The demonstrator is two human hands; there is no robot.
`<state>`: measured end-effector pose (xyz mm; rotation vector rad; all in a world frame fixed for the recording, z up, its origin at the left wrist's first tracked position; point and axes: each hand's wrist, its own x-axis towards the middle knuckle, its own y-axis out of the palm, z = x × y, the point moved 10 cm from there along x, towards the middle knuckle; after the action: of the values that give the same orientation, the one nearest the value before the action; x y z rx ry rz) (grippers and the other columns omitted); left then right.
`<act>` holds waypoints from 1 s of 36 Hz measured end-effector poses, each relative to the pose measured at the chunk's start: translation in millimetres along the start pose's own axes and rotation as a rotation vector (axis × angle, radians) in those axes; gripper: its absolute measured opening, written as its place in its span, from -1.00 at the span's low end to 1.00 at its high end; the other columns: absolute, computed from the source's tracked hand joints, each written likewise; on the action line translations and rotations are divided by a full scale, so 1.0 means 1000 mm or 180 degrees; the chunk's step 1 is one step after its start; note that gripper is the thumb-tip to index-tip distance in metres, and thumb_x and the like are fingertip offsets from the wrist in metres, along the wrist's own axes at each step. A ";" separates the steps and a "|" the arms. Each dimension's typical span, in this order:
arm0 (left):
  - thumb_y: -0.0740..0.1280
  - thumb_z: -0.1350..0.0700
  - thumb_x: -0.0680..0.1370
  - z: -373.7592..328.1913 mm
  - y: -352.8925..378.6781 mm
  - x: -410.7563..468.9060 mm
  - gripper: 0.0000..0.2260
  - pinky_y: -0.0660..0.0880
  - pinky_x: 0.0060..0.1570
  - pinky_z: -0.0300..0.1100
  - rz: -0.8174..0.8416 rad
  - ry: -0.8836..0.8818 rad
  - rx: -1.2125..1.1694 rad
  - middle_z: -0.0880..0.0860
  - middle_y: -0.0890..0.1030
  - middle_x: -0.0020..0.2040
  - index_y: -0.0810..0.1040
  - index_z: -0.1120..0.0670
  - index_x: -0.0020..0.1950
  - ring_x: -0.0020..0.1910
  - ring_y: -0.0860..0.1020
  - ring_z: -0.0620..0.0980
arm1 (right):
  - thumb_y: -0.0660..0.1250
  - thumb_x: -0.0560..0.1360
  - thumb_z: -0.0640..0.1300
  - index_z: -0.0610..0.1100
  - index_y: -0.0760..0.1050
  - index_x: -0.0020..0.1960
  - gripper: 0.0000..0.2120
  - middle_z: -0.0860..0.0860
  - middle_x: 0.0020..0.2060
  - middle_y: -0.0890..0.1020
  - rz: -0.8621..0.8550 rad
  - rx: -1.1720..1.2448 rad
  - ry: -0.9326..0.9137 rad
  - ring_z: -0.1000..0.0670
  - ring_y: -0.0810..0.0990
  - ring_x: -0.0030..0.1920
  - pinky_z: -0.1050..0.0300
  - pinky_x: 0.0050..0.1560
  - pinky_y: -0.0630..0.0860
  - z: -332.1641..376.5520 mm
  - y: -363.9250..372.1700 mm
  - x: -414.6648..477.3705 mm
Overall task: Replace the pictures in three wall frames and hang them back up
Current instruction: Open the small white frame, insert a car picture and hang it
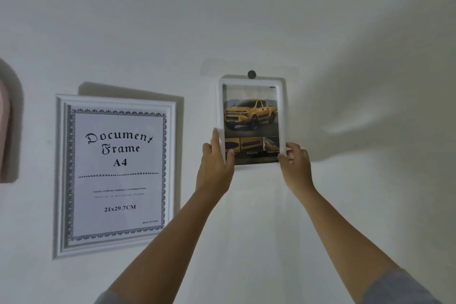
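Item, as I read it: small white frame (266, 81) with truck picture (250, 116), long axis upright against the wall, left hand (216, 155) gripping its 7 o'clock corner, right hand (294, 160) gripping its 5 o'clock corner (both equally near), dark hook (251, 74) at its 12 o'clock edge.

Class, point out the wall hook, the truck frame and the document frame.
wall hook (251, 74), head view, its round dark head.
truck frame (250, 82), head view, top white rail.
document frame (61, 175), head view, left white rail.
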<state>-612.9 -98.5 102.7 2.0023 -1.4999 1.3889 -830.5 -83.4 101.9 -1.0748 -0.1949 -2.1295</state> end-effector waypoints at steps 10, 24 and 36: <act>0.01 0.04 0.65 -0.005 -0.003 -0.003 -0.53 0.31 0.05 -0.29 0.0041 -0.0081 -0.0473 0.11 0.26 0.28 -0.10 -0.08 0.53 -0.03 0.38 -0.15 | 0.19 0.56 -0.24 -0.19 0.36 0.32 -0.68 -0.21 0.15 0.43 -0.0114 0.0340 0.0001 -0.03 0.46 -0.04 0.04 0.00 0.55 0.001 -0.006 -0.008; 0.06 0.05 0.64 0.002 -0.066 -0.042 -0.53 0.30 0.34 0.04 0.0076 0.0080 -0.0966 0.11 0.30 0.32 -0.02 -0.05 0.52 0.23 0.37 -0.03 | 0.16 0.59 -0.06 0.02 0.32 0.34 -0.68 0.02 0.00 0.50 0.0111 0.1098 0.0015 0.06 0.49 -0.01 0.38 -0.16 0.42 0.055 -0.009 -0.066; 0.05 0.21 0.64 0.109 -0.156 -0.193 -0.53 0.25 -0.12 -0.64 0.0225 -0.0317 -0.0602 0.09 0.38 0.04 0.00 -0.02 0.52 -0.09 0.38 -0.30 | 0.21 0.56 -0.13 0.09 0.36 0.31 -0.66 0.22 0.28 0.44 0.0425 0.2157 0.0771 0.31 0.36 0.29 0.34 0.30 0.29 0.081 0.070 -0.276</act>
<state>-422.8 4.9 -60.6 1.9439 -1.6915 1.1393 -626.4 50.8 -66.0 -0.4181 -0.6522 -1.8375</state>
